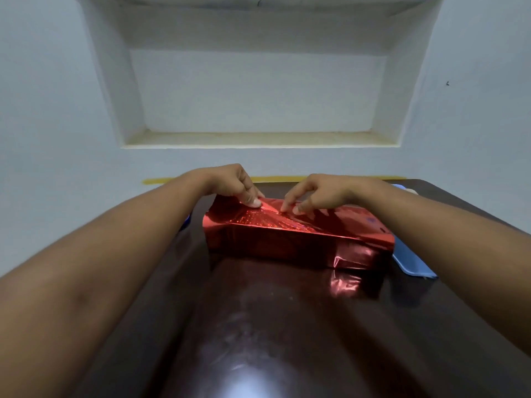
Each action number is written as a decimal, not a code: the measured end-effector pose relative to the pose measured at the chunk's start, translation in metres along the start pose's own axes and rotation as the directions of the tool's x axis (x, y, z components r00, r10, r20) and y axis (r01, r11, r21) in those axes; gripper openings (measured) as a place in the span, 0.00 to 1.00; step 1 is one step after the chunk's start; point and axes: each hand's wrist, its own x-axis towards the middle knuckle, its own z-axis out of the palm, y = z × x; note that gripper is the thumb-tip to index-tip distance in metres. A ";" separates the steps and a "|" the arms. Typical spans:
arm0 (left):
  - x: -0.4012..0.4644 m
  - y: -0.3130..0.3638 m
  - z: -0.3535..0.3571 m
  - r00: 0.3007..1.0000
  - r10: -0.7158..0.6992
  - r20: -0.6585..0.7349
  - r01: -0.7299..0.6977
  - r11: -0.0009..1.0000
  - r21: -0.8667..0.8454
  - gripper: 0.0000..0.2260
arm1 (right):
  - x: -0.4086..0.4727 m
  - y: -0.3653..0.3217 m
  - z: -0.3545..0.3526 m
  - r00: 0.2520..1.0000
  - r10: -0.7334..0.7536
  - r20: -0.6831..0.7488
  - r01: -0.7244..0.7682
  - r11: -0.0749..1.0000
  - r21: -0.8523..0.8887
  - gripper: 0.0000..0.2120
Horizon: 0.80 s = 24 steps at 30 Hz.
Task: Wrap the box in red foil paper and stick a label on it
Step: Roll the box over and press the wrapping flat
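Head camera shows the box (296, 239) lying on the dark glossy counter (258, 326), a little far from the person and close to the wall, and it is already covered with the red foil paper (275, 222) on its top and on the long side that faces us. The left hand (232, 183) pinches a foil edge on the top of the box between the thumb and the curled fingers (254, 201). The right hand (316, 192) is just beside it, with its fingers bent down and their tips pressing the foil flat on the top. At the right end of the box the foil stands out past the box and looks loose and wrinkled, so I judge this end is not folded yet. The left end is partly hidden by the hand and I cannot tell how it is closed. I see no tape and no label anywhere, so the sticking of the label is surely not done. A light blue flat thing (413, 262) lies on the counter beside the right end of the box. I judge the task is about at the middle: the main wrap is on, the seam, the ends and the label remain.
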 end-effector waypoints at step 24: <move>0.014 0.060 0.054 0.994 0.093 -0.060 -0.084 0.987 0.138 0.18 | -0.071 -0.044 0.065 0.941 0.065 -0.333 -0.171 0.938 -0.301 0.29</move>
